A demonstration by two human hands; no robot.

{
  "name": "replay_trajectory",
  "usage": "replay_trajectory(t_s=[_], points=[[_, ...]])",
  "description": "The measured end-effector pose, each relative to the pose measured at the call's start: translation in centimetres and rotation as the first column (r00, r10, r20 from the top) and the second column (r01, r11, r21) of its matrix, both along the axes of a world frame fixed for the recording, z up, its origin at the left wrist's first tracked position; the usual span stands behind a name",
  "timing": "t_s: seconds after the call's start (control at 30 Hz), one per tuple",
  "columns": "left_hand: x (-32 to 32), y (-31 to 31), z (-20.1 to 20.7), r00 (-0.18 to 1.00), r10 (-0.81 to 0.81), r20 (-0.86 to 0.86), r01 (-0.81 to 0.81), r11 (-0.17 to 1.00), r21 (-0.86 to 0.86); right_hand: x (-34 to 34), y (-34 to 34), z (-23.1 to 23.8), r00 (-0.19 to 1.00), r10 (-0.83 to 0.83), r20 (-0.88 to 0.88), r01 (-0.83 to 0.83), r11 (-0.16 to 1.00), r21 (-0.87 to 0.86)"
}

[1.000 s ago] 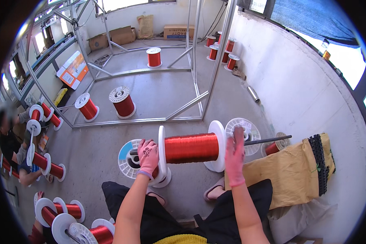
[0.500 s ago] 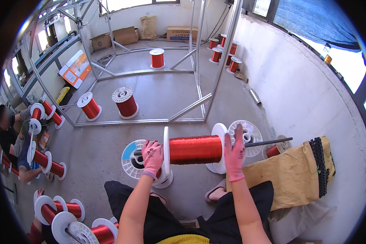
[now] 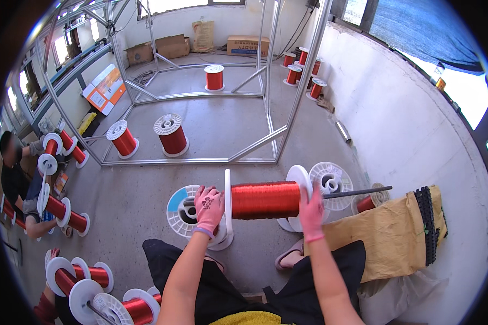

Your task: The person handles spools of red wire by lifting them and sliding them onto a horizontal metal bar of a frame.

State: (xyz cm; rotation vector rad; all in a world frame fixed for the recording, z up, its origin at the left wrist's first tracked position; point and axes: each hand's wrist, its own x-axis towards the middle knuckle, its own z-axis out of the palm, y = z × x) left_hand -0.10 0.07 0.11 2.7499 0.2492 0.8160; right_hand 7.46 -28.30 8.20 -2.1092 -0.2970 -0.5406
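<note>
A large spool of red wire lies sideways on a dark rod in front of me, held between upright white spools. My left hand, in a pink glove, is closed over the rod beside the spool's left white flange. The rod's left end sticks out past that hand, near a white spool with a blue patch. My right hand, also gloved in pink, lies against the right flange with fingers extended, slightly blurred. Another white spool end stands behind the right hand.
A tan woven sack lies at my right by the wall. Ahead stands a metal frame with red wire spools within it. More spools lie at lower left. A person sits at far left among spools.
My right hand has shifted slightly down and left along the right flange, its fingers now blurred. My left hand stays by the left flange. The person at far left has leaned further into view.
</note>
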Motion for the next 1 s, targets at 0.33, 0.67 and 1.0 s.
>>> replay_trajectory(t_s=[0.33, 0.67, 1.0], points=[[-0.4, 0.9, 0.9, 1.000, 0.002, -0.009, -0.002, 0.999, 0.051, -2.5, -1.5, 1.9, 0.993, 0.095, -0.067, -0.079, 0.975, 0.206], [-1.0, -0.1, -0.4, 0.997, -0.012, -0.080, 0.010, 1.000, -0.021, -6.8, -7.6, -15.7, 0.954, -0.075, -0.289, 0.050, 0.994, -0.093], [0.7, -0.7, 0.2, 0.999, -0.018, -0.046, 0.018, 1.000, -0.001, -8.6, -6.5, -16.3, 0.961, -0.089, -0.261, -0.045, 0.883, -0.466]])
